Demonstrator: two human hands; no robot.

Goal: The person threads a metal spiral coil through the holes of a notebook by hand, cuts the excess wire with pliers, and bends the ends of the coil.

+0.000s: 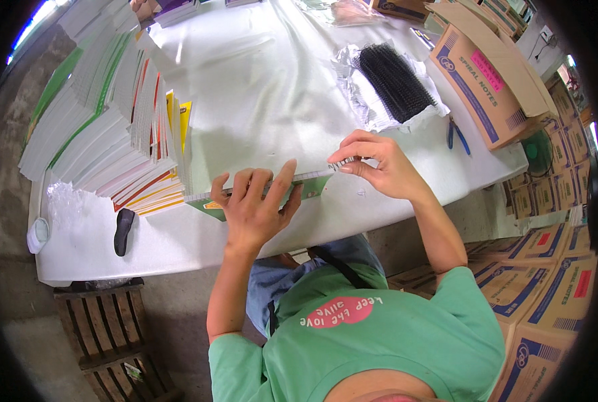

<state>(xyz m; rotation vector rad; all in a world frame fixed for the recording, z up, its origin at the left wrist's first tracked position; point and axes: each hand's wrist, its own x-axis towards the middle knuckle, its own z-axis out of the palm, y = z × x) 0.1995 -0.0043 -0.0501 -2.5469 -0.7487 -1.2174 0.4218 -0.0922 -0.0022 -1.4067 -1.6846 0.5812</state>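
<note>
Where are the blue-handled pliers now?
In the head view, the blue-handled pliers lie at right on the table, between the black spiral coils and the cardboard box.

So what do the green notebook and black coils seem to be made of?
Green notebook: probably paper with a smooth cover, given its thin pale edge. Black coils: slightly glossy plastic or coated wire, judging by their fine loops.

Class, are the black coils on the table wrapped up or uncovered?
Uncovered: the black coils lie exposed on top of crumpled white wrapping.
</note>
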